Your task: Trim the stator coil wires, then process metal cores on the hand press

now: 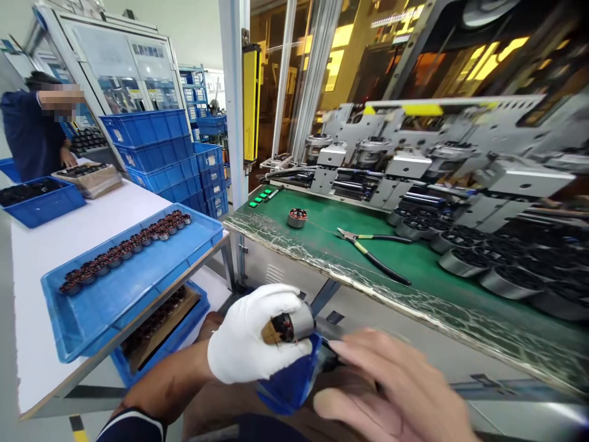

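My left hand (251,334), in a white glove, is closed round a small wound motor stator (288,327) with a metal shell and copper coils. My bare right hand (391,387) is beside it, fingers bent over a tool with a blue handle (294,380) whose dark tip meets the stator. Both hands are low, in front of the green bench (322,236). One loose stator (297,217) and a pair of cutters (372,252) lie on that bench.
A blue tray (133,288) with a row of stators sits on the white table at left, another tray beneath it. Stacked blue crates (156,153) stand behind. A person in dark blue works at far left. The winding machine (414,166) and dark round parts (497,258) fill the right.
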{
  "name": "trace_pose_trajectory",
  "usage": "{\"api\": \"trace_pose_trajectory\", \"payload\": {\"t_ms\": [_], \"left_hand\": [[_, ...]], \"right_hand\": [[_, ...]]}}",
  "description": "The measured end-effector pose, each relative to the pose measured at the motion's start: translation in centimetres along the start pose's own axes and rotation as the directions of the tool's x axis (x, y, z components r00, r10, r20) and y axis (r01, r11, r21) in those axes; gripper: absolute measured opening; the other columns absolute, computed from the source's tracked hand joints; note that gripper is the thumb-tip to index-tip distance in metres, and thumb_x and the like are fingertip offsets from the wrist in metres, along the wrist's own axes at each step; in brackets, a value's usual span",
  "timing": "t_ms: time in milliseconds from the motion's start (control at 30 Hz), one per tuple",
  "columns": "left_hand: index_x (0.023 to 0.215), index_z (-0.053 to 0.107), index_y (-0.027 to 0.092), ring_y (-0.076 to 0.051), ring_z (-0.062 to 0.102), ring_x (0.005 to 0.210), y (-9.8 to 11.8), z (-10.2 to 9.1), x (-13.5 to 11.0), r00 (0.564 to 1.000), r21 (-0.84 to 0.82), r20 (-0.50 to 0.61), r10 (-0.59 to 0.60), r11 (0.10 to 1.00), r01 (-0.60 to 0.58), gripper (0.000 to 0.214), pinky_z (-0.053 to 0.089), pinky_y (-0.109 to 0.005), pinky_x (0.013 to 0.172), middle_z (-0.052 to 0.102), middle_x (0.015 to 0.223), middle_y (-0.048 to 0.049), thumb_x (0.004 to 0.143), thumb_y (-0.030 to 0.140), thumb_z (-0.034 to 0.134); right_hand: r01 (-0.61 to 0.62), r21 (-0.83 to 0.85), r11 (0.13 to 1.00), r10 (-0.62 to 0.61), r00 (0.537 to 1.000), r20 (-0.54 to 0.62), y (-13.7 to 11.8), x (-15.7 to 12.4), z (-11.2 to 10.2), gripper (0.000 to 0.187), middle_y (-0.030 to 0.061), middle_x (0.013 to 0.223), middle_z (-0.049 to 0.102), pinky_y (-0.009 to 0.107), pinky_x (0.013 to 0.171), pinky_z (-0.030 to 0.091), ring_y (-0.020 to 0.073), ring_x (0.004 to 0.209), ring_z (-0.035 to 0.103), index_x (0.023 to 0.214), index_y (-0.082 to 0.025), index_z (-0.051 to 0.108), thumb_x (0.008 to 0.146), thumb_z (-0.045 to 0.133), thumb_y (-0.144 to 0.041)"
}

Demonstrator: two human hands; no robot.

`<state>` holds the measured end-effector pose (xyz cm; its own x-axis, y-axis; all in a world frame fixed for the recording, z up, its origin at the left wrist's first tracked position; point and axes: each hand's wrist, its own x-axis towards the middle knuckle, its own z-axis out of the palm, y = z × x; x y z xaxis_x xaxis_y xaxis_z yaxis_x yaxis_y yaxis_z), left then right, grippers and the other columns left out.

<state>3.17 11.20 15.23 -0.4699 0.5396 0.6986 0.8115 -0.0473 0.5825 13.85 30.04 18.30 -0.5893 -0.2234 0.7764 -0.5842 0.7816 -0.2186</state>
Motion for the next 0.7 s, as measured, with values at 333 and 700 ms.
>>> {"api": "trace_pose_trajectory", "payload": {"t_ms": [333,700], "left_hand": [[0.116,0.066,0.022,-0.021,0.071,0.103,-0.3,1.6,-0.7,0.848,-0.581,0.124,-0.515,0.655,0.483,0.055,0.059,-0.03,0.088,0.072,0.119,-0.0085,0.067,0.029,0.089],[0.111,0.069,0.027,-0.019,0.067,0.115,-1.2,0.9,-1.1,0.903,-0.579,-0.175,-0.392,0.783,0.228,0.039,0.055,-0.025,0.095,0.069,0.122,-0.0067,0.074,0.021,0.083]], "right_hand": [[-0.301,0.445,0.844,0.412,0.894,-0.177,-0.3,-1.5,4.1,0.018,-0.0001,0.073,0.056,0.023,0.059,0.044,0.0092,0.066,0.054,0.092,-0.018,0.063,0.091,0.056,-0.001],[-0.398,-0.091,0.913,0.382,0.911,-0.154,9.8,-0.7,-0.6,0.016,0.0014,0.084,0.064,0.027,0.071,0.049,0.0134,0.075,0.06,0.087,-0.019,0.062,0.096,0.063,-0.032]]}}
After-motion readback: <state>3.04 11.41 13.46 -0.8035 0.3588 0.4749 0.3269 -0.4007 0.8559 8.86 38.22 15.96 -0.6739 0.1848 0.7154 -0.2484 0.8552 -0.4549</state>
